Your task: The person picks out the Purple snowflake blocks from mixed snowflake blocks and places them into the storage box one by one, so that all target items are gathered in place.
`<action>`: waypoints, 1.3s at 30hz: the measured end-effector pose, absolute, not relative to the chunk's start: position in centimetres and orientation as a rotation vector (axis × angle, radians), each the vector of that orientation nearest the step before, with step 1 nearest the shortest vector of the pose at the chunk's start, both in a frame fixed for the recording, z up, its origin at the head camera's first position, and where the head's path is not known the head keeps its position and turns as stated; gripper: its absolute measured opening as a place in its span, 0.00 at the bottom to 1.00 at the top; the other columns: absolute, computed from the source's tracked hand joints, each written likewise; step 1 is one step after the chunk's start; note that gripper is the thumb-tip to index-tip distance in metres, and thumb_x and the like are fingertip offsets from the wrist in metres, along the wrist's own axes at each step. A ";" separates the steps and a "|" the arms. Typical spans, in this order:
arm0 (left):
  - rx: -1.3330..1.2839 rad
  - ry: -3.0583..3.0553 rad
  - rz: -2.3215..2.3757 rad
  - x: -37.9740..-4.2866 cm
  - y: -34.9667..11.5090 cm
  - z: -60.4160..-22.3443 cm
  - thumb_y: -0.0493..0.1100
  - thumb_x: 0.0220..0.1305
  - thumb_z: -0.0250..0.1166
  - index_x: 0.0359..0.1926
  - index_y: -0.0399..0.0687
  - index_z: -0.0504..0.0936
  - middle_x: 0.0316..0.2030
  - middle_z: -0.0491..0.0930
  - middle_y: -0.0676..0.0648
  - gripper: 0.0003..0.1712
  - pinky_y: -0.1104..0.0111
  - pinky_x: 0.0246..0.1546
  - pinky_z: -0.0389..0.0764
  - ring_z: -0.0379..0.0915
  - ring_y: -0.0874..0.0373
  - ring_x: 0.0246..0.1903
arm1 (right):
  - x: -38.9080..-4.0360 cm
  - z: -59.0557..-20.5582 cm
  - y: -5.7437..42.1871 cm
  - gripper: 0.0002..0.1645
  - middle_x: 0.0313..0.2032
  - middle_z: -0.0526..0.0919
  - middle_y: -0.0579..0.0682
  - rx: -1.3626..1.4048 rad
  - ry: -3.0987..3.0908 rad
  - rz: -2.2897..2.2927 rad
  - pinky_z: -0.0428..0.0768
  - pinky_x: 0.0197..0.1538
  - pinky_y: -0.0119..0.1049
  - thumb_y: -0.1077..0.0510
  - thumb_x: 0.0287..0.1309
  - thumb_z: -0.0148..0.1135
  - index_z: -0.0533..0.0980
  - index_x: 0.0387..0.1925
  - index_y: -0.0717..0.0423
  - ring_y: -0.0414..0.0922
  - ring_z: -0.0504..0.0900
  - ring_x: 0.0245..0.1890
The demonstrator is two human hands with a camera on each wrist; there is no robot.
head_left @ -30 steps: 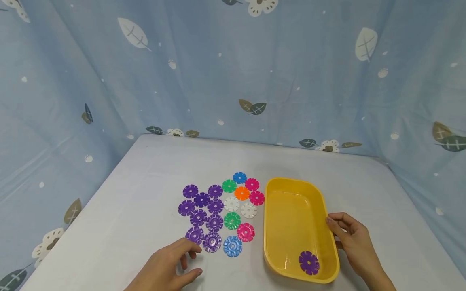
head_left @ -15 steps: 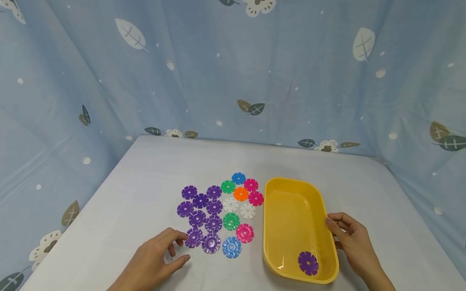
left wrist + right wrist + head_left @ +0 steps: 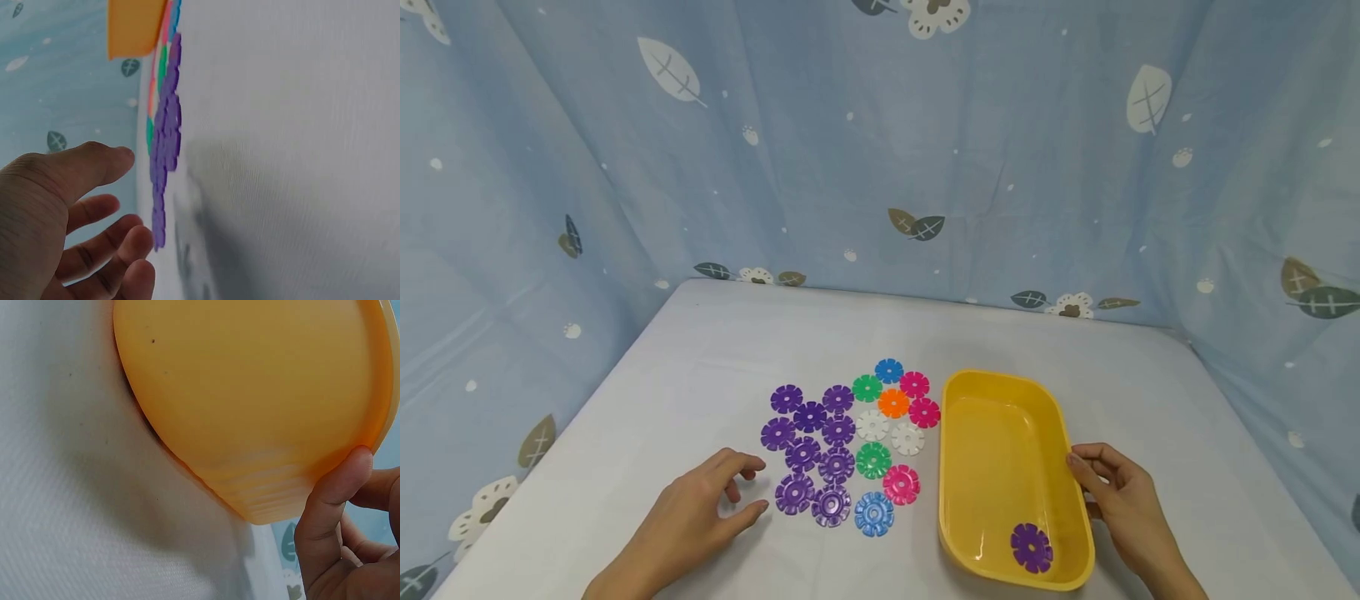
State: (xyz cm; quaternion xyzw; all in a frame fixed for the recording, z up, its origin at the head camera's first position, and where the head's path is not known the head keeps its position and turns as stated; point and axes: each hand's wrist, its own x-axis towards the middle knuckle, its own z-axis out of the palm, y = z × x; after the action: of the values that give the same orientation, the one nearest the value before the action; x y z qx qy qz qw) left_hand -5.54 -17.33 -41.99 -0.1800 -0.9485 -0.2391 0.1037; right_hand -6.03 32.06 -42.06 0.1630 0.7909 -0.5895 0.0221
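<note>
The left hand [image 3: 688,507] holds nothing, thumb and fingers apart, just beside the purple discs [image 3: 802,446], which I'd pinch by their notched edges. To their right lie mixed-colour discs [image 3: 880,454], then a yellow tray [image 3: 996,475] with a lone purple disc [image 3: 1026,542] inside, its right rim gripped by the right hand [image 3: 1126,500], ideally lightly.

Free table [image 3: 715,367] lies between the left hand [image 3: 692,507] and the purple discs [image 3: 797,458]; past the coloured discs [image 3: 878,467], the high-sided yellow tray [image 3: 1003,483] bars the way right.
</note>
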 end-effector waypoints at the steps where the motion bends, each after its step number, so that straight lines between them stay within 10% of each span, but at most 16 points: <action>1: -0.529 -2.805 -0.699 -5.7 -17.4 -42.0 0.45 0.45 0.81 0.45 0.53 0.83 0.37 0.78 0.61 0.24 0.73 0.28 0.76 0.68 0.73 0.28 | -6.0 -42.1 32.0 0.30 0.42 0.84 0.49 0.500 2.451 -1.830 0.85 0.35 0.43 0.44 0.69 0.60 0.71 0.56 0.66 0.44 0.84 0.37; 39: -0.514 -2.879 -0.652 -11.4 -17.3 -43.1 0.47 0.51 0.78 0.49 0.48 0.83 0.40 0.79 0.54 0.24 0.70 0.25 0.73 0.70 0.66 0.27 | -6.1 -42.1 31.8 0.30 0.44 0.83 0.50 0.549 2.443 -1.815 0.85 0.36 0.43 0.44 0.68 0.61 0.71 0.57 0.66 0.44 0.84 0.38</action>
State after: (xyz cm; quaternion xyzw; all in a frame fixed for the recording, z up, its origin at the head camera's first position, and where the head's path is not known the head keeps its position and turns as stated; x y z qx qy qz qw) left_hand -11.36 -17.32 -43.13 -0.1710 -0.9583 -0.2170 0.0724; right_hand -6.07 31.80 -42.06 0.1775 0.7897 -0.5867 0.0246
